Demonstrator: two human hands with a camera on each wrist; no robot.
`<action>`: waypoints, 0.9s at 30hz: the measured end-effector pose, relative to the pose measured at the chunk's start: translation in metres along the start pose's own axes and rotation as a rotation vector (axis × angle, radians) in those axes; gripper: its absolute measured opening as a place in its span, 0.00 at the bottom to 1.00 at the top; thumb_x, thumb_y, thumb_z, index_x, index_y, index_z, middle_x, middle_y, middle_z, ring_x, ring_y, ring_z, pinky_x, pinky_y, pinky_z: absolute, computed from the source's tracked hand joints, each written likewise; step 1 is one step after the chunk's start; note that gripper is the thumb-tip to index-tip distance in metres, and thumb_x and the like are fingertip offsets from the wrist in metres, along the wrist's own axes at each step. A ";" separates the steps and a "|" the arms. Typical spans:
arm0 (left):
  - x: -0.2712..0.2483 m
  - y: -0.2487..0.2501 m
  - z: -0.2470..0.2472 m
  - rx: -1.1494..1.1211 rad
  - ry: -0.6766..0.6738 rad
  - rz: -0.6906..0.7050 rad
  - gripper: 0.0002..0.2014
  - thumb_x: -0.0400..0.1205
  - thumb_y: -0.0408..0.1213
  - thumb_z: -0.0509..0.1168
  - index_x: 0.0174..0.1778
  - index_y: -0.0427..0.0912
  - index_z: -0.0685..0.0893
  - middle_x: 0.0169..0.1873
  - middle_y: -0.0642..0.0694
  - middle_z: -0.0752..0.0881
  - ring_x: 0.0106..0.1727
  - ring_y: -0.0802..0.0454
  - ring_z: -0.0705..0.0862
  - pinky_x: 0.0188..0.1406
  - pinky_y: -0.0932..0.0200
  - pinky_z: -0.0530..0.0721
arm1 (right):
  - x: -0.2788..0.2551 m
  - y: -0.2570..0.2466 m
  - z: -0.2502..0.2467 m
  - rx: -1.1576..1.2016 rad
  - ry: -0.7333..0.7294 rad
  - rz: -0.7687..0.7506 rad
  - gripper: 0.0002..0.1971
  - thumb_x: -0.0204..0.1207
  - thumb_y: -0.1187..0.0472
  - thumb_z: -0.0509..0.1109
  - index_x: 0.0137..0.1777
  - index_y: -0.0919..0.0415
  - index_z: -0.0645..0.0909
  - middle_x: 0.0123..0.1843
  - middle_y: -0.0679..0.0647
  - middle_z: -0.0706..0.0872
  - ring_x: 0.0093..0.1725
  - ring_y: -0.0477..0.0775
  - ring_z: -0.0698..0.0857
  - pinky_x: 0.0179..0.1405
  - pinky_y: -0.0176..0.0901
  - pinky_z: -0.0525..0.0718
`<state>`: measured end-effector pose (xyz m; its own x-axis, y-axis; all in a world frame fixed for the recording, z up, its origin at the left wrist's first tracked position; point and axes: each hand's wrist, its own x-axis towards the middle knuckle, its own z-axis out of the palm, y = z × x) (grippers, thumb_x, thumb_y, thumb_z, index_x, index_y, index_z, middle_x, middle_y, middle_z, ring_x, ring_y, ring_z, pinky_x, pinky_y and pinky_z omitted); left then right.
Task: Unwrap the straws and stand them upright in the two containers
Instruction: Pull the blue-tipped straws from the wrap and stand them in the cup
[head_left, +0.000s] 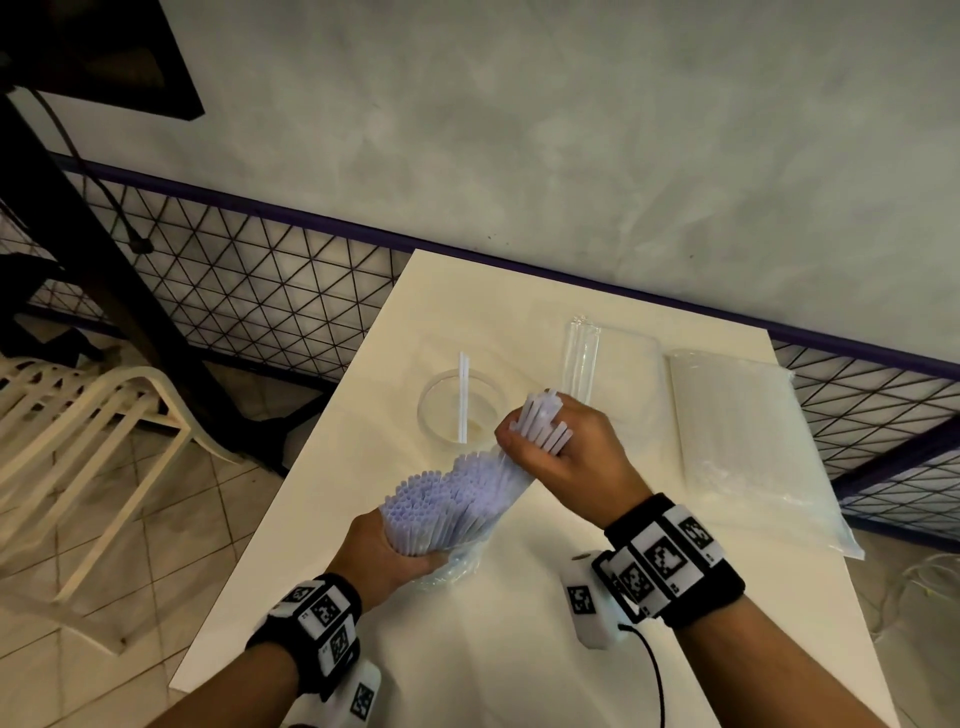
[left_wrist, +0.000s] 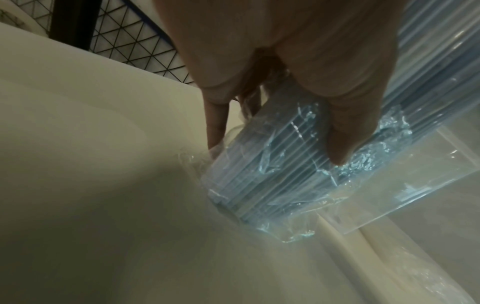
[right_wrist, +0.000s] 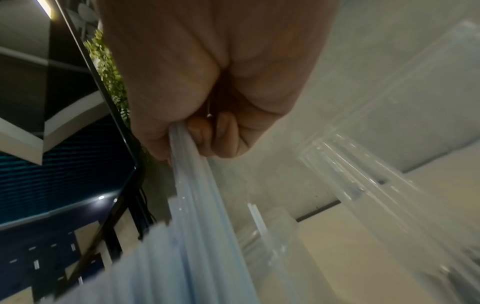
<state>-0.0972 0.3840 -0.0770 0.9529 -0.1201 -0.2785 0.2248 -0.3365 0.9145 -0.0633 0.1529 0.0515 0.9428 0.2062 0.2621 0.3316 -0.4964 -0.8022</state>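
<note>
- The left hand (head_left: 387, 553), at lower centre of the head view, has its fingers (left_wrist: 345, 131) curled round the lower end of a large bundle of pale translucent straws (head_left: 447, 499), tilted, its base wrapped in crinkled clear plastic wrapping (left_wrist: 298, 232) that touches the cream-white surface (head_left: 519, 649).
- The right hand (head_left: 569, 447), just above and right of it, has its fingers (right_wrist: 226, 133) closed tight on a small bunch of pale straws (head_left: 543, 421) whose tips stick out past the knuckles.
- A round clear plastic container (head_left: 460, 410) stands at centre frame, left of the right hand, with one white straw (head_left: 462, 395) leaning in it.
- A tall clear container (head_left: 582, 358) stands behind the right hand; its contents are hard to make out.
- A sealed clear plastic bag of straws (head_left: 748, 452) lies flat on the right of the surface.
- A cream slatted chair (head_left: 78, 441) is at left, with black wire mesh fencing (head_left: 249, 275) behind.
</note>
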 end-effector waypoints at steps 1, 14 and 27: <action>0.001 -0.001 -0.003 -0.008 0.012 -0.004 0.28 0.52 0.48 0.84 0.45 0.60 0.82 0.46 0.59 0.89 0.49 0.70 0.87 0.43 0.79 0.80 | 0.004 -0.005 -0.003 0.006 0.017 -0.018 0.01 0.77 0.65 0.77 0.45 0.62 0.88 0.42 0.53 0.88 0.42 0.44 0.87 0.42 0.34 0.84; 0.002 -0.011 -0.022 -0.060 0.050 -0.024 0.28 0.58 0.34 0.85 0.46 0.60 0.81 0.40 0.77 0.86 0.44 0.77 0.85 0.37 0.82 0.79 | 0.093 -0.064 -0.063 0.077 0.181 -0.142 0.06 0.80 0.62 0.75 0.48 0.65 0.88 0.42 0.55 0.89 0.41 0.45 0.87 0.42 0.36 0.84; 0.004 -0.014 -0.024 -0.060 0.039 -0.023 0.28 0.57 0.39 0.86 0.50 0.53 0.82 0.48 0.56 0.89 0.48 0.67 0.88 0.42 0.75 0.83 | 0.126 0.021 0.019 -0.293 -0.259 0.227 0.17 0.74 0.48 0.79 0.57 0.58 0.87 0.49 0.50 0.87 0.41 0.46 0.83 0.39 0.32 0.76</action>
<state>-0.0919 0.4106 -0.0837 0.9544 -0.0757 -0.2889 0.2574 -0.2822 0.9242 0.0616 0.1846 0.0574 0.9653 0.2499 -0.0759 0.1482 -0.7635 -0.6286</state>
